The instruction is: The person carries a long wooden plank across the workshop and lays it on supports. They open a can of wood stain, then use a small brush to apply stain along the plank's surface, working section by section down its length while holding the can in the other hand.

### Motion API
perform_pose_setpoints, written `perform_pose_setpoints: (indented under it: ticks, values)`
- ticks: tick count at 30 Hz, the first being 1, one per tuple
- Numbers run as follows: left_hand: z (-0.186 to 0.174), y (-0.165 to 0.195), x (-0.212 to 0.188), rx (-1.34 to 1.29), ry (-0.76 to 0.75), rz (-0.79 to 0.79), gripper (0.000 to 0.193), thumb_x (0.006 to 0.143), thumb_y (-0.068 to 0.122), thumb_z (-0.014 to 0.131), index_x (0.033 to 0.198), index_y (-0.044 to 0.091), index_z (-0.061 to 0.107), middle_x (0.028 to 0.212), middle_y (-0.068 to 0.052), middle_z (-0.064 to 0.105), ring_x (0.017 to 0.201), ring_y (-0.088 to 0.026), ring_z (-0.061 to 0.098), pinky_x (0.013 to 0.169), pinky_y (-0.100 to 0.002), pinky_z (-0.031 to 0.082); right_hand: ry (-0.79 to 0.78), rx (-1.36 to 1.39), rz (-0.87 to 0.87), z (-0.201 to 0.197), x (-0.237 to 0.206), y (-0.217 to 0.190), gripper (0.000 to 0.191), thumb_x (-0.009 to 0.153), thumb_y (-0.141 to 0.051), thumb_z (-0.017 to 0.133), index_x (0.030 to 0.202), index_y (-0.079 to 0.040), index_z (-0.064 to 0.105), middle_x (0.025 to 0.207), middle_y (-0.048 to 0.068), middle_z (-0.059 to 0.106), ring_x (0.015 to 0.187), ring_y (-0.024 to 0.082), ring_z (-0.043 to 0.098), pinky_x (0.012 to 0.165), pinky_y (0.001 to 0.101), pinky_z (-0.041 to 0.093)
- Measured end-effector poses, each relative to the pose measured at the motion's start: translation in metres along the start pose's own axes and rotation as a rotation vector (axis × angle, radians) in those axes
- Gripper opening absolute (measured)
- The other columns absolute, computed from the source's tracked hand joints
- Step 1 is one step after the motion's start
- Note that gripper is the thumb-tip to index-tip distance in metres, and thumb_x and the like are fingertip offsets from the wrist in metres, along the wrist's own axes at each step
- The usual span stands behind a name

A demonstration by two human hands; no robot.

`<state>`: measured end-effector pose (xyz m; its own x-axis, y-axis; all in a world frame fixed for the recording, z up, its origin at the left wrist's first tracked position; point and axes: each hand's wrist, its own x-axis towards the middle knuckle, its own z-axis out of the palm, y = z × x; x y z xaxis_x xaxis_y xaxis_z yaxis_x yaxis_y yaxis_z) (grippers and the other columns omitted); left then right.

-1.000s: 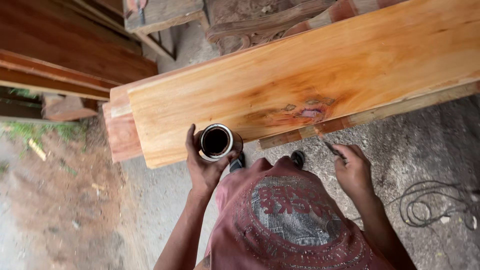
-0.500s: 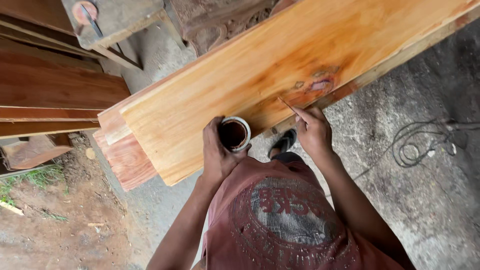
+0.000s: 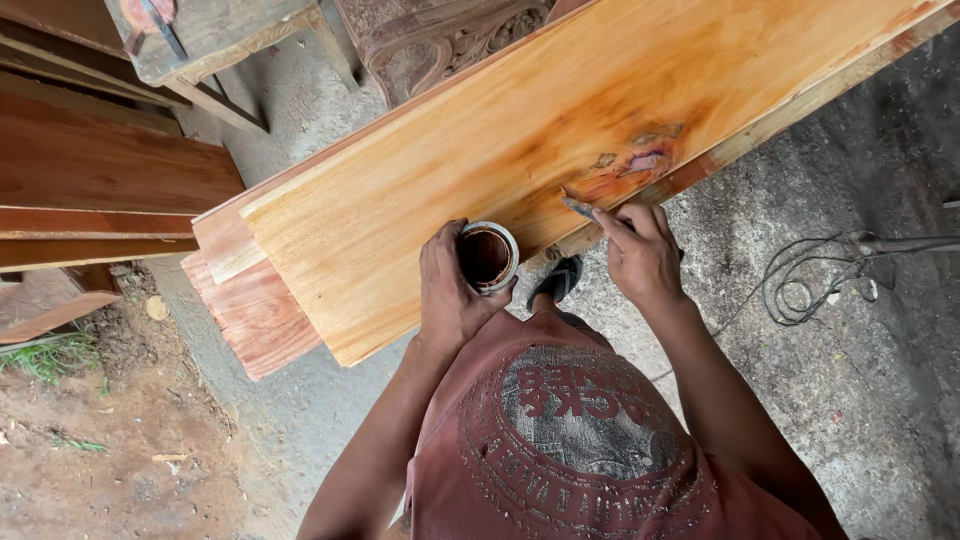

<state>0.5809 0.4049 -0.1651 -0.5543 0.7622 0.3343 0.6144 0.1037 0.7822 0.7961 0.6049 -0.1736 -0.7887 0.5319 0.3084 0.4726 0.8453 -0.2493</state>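
Outdoors on rough concrete ground (image 3: 860,400), a small round can of dark brown finish (image 3: 487,257) sits gripped in the left hand (image 3: 450,290) against a long orange-toned wooden plank (image 3: 520,150); the right hand (image 3: 640,255) pinches a thin applicator (image 3: 578,207) beside a reddish knot (image 3: 645,160).

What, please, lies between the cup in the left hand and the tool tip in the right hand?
In the head view, only bare plank separates the cup from the tool tip; nothing rests there.
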Motion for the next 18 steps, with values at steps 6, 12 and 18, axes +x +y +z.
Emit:
perform_pose_setpoints:
  ticks: [6, 12, 18]
  values:
    - [0.000, 0.001, 0.000, 0.009, -0.006, 0.023, 0.095, 0.066, 0.024, 0.091, 0.142, -0.004, 0.040, 0.130, -0.023, 0.055, 0.117, -0.041, 0.055, 0.105, -0.051, 0.043, -0.061, 0.144, 0.130, 0.010, 0.003, 0.000, 0.038, 0.089, 0.003, 0.069, 0.125, -0.008, 0.076, 0.103, 0.010, 0.060, 0.096, 0.029, 0.060, 0.081, 0.0401, 0.053]
    - [0.002, -0.002, 0.003, -0.016, 0.016, 0.027, 0.093, 0.066, 0.024, 0.090, 0.141, -0.004, 0.042, 0.128, -0.024, 0.056, 0.116, -0.042, 0.054, 0.104, -0.051, 0.044, -0.091, 0.163, 0.300, 0.014, 0.006, -0.005, 0.040, 0.089, 0.004, 0.067, 0.126, -0.009, 0.075, 0.099, 0.010, 0.062, 0.091, 0.026, 0.064, 0.080, 0.0382, 0.054]
    - [-0.002, 0.001, 0.009, 0.018, 0.010, 0.086, 0.092, 0.068, 0.031, 0.087, 0.139, -0.005, 0.041, 0.127, -0.024, 0.055, 0.114, -0.043, 0.053, 0.104, -0.054, 0.042, -0.161, 0.300, 0.387, 0.018, 0.015, -0.012, 0.036, 0.093, 0.001, 0.063, 0.125, -0.010, 0.073, 0.103, 0.010, 0.063, 0.091, 0.025, 0.066, 0.080, 0.0365, 0.055]
